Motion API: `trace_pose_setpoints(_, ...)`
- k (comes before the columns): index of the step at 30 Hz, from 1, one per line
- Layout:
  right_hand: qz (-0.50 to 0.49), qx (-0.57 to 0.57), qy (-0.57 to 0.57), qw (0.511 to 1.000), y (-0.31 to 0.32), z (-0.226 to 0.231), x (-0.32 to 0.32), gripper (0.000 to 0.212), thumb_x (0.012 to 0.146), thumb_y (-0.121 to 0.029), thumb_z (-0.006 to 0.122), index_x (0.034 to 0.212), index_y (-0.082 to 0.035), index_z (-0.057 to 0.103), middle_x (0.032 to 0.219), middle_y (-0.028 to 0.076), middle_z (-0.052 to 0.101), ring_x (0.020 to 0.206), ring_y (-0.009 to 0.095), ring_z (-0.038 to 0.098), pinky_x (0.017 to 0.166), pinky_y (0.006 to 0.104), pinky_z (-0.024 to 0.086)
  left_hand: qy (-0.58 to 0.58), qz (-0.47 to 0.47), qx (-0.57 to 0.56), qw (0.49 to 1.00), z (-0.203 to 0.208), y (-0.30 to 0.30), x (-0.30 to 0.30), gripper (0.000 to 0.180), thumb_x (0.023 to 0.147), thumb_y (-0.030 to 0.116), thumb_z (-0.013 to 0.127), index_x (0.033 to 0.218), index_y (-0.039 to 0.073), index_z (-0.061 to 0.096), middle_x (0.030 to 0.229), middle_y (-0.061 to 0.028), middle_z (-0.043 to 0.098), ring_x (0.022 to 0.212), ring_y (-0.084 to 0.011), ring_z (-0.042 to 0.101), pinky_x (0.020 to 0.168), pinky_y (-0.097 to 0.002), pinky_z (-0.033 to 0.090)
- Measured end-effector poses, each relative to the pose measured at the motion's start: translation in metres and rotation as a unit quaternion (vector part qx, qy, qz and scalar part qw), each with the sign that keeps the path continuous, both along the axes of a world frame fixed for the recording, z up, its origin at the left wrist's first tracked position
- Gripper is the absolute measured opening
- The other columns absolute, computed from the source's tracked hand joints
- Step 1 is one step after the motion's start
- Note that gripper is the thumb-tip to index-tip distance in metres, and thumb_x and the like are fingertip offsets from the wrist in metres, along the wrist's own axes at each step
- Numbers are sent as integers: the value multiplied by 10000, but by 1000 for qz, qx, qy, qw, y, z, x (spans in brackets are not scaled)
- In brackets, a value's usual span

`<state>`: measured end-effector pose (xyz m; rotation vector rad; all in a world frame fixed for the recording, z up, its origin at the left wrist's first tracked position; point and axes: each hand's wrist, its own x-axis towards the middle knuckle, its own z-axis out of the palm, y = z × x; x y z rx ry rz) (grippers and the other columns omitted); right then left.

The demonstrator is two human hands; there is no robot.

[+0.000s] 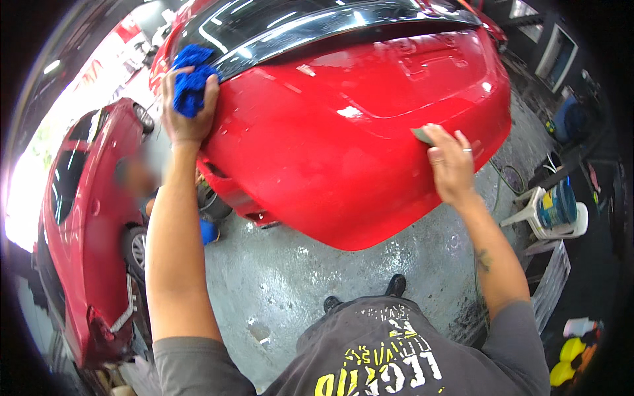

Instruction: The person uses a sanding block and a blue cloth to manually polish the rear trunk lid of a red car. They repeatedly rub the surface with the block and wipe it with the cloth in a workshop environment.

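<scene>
A large red car panel (317,152), wet and glossy in places, spreads in front of me below a dark window. My left hand (190,109) grips a bunched blue cloth (191,86) at the panel's left side, near the end of a shiny black strip (284,43). Out on the right part of the panel, my right hand (452,162) lies against the red surface. A small green pad (422,136) sticks out from under its fingertips; most of it is hidden by the hand.
Another red car (86,211) stands to the left, with a crouching person (139,178) between the cars. On the right are a white plastic stool (568,224) with a dark blue bucket (557,203) and a coiled hose (512,178). The grey floor (277,290) looks wet.
</scene>
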<state>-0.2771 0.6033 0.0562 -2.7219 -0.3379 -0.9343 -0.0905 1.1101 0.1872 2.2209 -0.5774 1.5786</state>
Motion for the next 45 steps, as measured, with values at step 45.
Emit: trace_pose_setpoints(45,236,32,-130,963,89,6,34,426,1096,-255,679,1405,36,715,1495,256,705,1438,402,658,1246,546,503,-3,-189,238,953,0,-168,-50,181,874,102,878,925,47,713,1094,-134,769,1031,-386,720,916,-494,590)
